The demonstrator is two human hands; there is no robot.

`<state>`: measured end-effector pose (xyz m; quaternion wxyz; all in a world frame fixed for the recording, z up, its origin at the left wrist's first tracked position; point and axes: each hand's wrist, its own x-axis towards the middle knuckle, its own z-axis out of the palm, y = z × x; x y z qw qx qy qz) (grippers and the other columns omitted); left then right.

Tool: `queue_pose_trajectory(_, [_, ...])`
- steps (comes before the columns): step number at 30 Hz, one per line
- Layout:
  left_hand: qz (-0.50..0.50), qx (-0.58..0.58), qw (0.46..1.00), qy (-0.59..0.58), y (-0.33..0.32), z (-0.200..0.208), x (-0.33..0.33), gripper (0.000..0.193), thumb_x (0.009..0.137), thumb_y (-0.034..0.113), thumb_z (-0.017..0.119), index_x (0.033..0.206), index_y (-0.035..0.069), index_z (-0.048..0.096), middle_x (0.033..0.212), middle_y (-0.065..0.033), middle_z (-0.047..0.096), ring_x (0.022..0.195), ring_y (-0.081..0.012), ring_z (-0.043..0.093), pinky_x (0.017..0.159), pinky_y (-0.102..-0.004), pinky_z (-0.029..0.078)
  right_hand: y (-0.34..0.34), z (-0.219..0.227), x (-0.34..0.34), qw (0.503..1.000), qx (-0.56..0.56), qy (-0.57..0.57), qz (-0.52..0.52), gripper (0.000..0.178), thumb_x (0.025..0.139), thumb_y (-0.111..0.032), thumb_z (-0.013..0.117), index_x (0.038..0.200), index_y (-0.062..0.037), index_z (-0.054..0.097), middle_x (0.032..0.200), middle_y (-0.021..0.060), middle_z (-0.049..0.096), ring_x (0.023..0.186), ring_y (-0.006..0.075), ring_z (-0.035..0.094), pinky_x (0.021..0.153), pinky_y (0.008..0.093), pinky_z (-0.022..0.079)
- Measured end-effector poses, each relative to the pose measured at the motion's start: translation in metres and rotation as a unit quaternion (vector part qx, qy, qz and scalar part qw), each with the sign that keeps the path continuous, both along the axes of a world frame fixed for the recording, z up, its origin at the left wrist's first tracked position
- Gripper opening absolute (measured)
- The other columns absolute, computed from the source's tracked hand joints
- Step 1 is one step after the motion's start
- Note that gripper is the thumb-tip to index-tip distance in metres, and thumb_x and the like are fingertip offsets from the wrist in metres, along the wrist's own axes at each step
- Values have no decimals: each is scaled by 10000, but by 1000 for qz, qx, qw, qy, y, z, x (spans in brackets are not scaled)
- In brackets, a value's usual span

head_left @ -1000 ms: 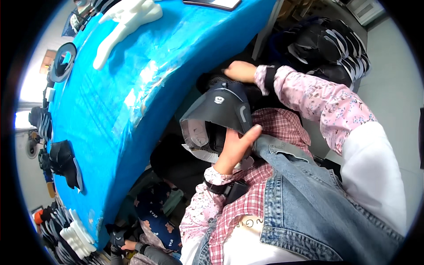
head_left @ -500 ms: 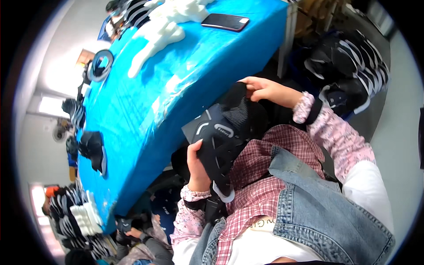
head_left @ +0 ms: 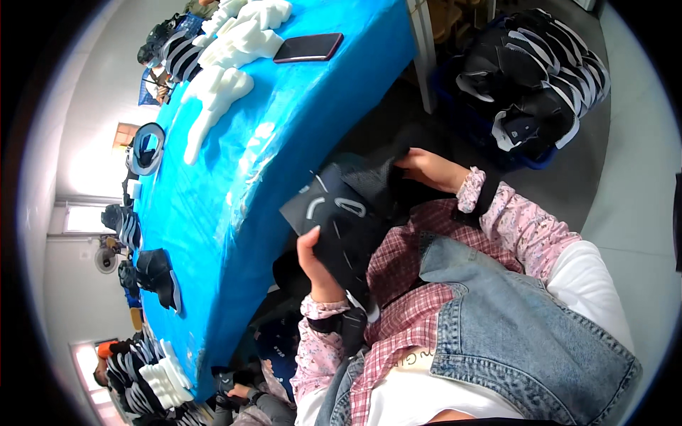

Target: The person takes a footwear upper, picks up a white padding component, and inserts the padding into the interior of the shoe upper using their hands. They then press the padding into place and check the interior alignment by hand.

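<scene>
A black shoe upper (head_left: 348, 238) with pale grey trim lines hangs in front of me, above my lap. My left hand (head_left: 320, 273) grips its left edge, the thumb lying on top and the other fingers hidden beneath. At the far right end my right hand (head_left: 435, 170) pinches the dark fabric; some of those fingertips are hidden by it. A pale strip shows at the piece's lower end, near my left wrist.
A blue-covered table (head_left: 234, 192) bears white foot-shaped forms (head_left: 217, 99), a phone (head_left: 308, 47), a roll of tape (head_left: 148, 149) and a black shoe piece (head_left: 160, 277). Right, a blue crate (head_left: 529, 160) holds stacked black-and-white shoe pieces (head_left: 547, 71). Another person's hand (head_left: 240, 391) works at lower left.
My view has shifted, so the table contents and the crate sit differently in it. Both hands keep hold of the shoe upper; my right hand has drawn slightly nearer to me.
</scene>
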<state>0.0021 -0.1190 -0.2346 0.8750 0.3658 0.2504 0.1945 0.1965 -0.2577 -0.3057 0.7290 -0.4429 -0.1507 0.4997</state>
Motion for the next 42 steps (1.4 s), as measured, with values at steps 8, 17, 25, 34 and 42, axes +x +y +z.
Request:
queue_pose_trajectory(8, [268,266,926,21,37,43,-46,385,796,276,464,1017,-19,577,1022,-119,604,938,-227,579,858,-347,450,47,2,7,963,202,136,119,366,860,-156,500,1211,-56,476,1167,58,516,1040,177,505,909,328,398])
queue_pose_trajectory(17, [168,122,942,-263,57,87,-127,530,836,373,406,1187,-7,518,1191,-188,540,1086,-318,528,950,-458,389,101,-21,-49,776,-43,-629,-32,212,856,-211,570,839,-12,500,664,182,565,628,359,570,538,416,427])
queue_pose_trajectory(25, [154,20,940,-303,82,40,-167,550,868,390,379,1218,-21,483,1252,-218,483,1141,-358,483,988,-503,343,122,-13,-52,785,-1,-615,69,219,803,-174,613,935,-11,552,813,196,596,780,335,592,639,401,463])
queue_pose_trajectory(34, [215,10,929,-302,67,36,-140,542,843,352,407,1248,-5,450,1284,-195,461,1174,-341,455,999,-488,341,96,160,-74,705,263,-650,-104,258,746,-69,625,985,-30,538,1037,126,531,961,288,525,830,353,427])
queue_pose_trajectory(42, [224,40,949,-219,44,46,-134,526,786,297,434,1196,-31,469,1147,-189,555,1025,-316,555,910,-429,436,123,191,-63,599,159,-762,-188,433,671,-224,766,946,-38,489,851,79,497,821,228,497,738,317,413])
